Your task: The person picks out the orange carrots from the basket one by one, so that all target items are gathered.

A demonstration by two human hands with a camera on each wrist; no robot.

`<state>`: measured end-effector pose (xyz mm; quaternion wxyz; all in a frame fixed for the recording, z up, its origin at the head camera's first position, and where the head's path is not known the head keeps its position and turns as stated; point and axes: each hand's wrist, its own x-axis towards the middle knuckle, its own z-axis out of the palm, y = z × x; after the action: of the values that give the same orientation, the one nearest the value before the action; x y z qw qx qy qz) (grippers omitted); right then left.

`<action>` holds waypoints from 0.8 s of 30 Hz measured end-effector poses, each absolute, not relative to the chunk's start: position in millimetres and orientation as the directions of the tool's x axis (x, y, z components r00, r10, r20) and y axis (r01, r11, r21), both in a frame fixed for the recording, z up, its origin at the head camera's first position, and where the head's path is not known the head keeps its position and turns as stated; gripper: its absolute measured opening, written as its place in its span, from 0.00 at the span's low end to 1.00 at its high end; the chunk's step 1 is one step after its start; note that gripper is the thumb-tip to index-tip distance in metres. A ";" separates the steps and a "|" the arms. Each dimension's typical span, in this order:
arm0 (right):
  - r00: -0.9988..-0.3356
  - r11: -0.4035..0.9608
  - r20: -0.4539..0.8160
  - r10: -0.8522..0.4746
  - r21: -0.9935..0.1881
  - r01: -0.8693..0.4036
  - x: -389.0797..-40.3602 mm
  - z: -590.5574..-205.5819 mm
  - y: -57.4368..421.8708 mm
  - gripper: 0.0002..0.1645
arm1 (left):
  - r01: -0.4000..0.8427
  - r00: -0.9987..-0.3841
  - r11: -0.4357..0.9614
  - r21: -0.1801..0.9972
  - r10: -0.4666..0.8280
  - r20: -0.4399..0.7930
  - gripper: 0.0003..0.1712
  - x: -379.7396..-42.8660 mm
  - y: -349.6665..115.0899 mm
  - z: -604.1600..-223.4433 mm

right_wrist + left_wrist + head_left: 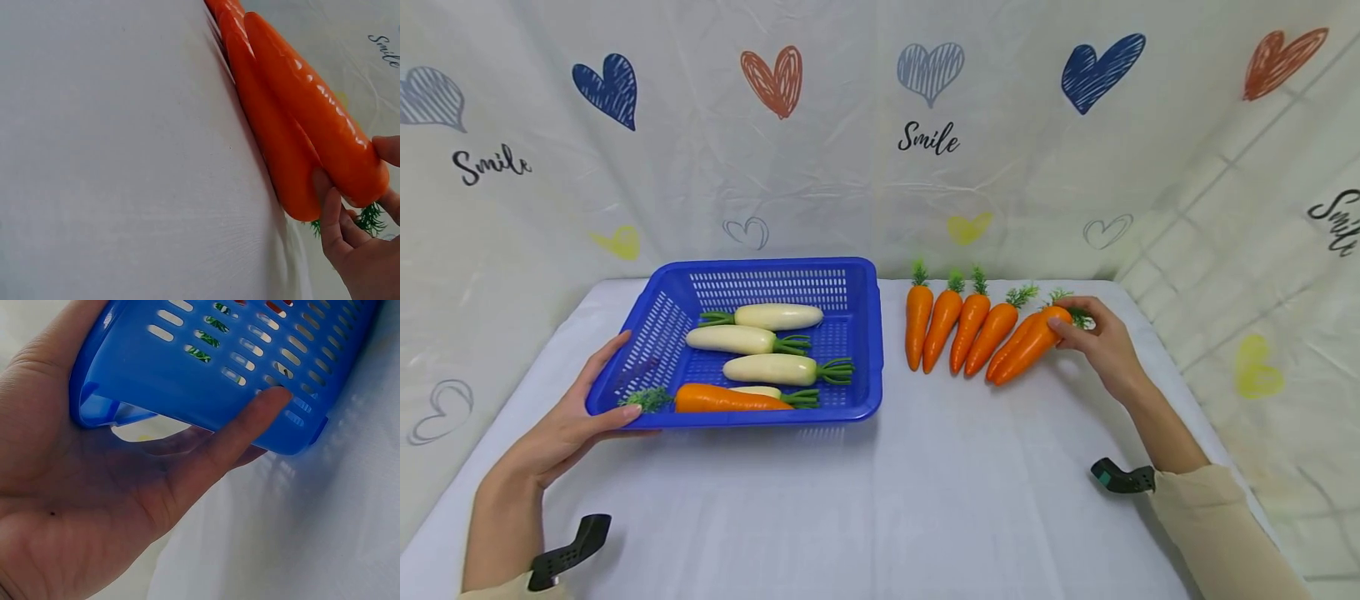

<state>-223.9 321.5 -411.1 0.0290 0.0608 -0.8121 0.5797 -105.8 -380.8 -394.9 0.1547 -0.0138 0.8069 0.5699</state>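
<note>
At the left of the head view my left hand point(567, 423) grips the near-left corner of a blue plastic basket point(871, 367), thumb over the rim and fingers along the slotted side wall point(187, 381). Several white radishes point(778, 316) with green stems lie inside, and one carrot point(722, 398) with a leafy top sits along the near wall. On the right, my right hand point(1101, 340) pinches an orange carrot point(1030, 348) by its thick, leafy end. In the right wrist view this carrot point(312, 106) overlaps the neighbouring carrot point(265, 125), and fingertips are between their thick ends.
Several more carrots point(942, 329) lie in a row to the right of the basket, leafy tops toward the back. A white cloth point(955, 483) covers the table. Behind it hangs a curtain point(842, 158) printed with hearts and the word Smile.
</note>
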 end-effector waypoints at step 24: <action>-0.996 0.608 -0.052 -0.071 -0.794 -0.002 -221.0 -417.7 337.7 0.39 | -0.201 -0.952 0.338 0.919 0.152 -0.265 0.57 -105.8 -379.1 -394.0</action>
<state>-221.0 337.7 -417.7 -0.0390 0.0206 -0.8957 0.4424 -105.8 -379.1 -394.0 0.1536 -0.0155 0.8035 0.5750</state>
